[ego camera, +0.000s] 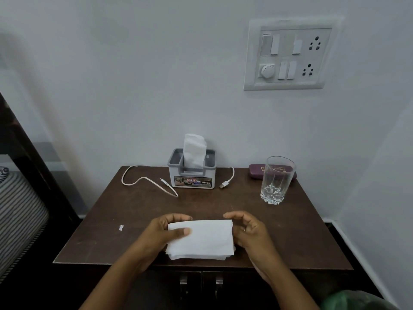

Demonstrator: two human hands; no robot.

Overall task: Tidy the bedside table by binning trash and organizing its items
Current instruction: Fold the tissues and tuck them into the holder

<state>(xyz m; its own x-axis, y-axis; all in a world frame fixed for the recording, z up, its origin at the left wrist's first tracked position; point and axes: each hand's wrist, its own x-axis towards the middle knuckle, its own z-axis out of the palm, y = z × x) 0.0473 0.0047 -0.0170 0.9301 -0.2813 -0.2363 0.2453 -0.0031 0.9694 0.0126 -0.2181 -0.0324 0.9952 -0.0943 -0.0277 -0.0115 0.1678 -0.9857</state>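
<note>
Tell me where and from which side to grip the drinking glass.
Probably wrap round the mid wall of the glass, coming from the front-right: it stands upright, its walls are nearly straight, and the purple case lies close behind it.

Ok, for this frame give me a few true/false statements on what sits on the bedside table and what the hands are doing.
1. The left hand grips the folded tissue with its thumb on top. True.
2. The glass lies on its side. False: it stands upright near the table's back right corner.
3. The white cable is plugged into the wall socket. False: both its ends lie loose on the table, one on each side of the tissue box.
4. A purple case lies behind the glass. True.
5. A small white scrap lies on the table to the left of the hands. True.
</note>
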